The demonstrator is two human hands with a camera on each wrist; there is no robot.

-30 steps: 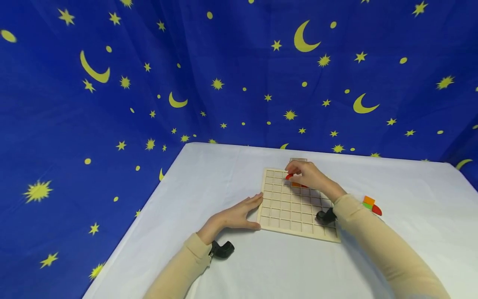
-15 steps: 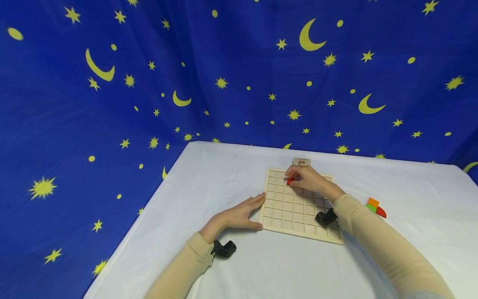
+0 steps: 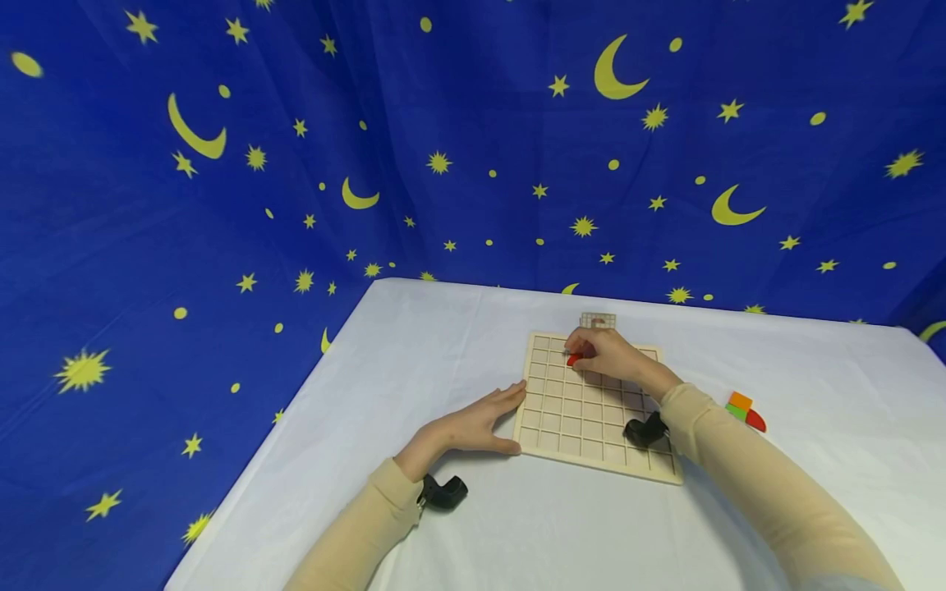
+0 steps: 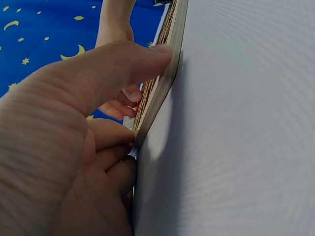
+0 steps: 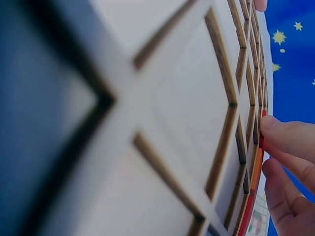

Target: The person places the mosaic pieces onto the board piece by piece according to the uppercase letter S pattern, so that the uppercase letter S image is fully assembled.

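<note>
The board [image 3: 569, 423] is pale with a square grid, pieces [image 5: 256, 169] on it red and orange, the cloth [image 3: 562, 525] beneath it white, the curtain [image 3: 488, 107] behind it blue with yellow moons and stars, blocks [image 3: 742, 402] right of it orange, green and red.

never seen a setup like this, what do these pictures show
There is no robot: a person's left hand and right hand do the work. The wide picture comes from a head-worn camera; the close-ups, from one camera on each wrist. A wooden grid board lies on the white table, with a small gridded item beyond it and an orange piece, a green piece and a red piece to its right. The left hand touches the board's left edge; the right hand pinches another red piece near its far edge.
</note>
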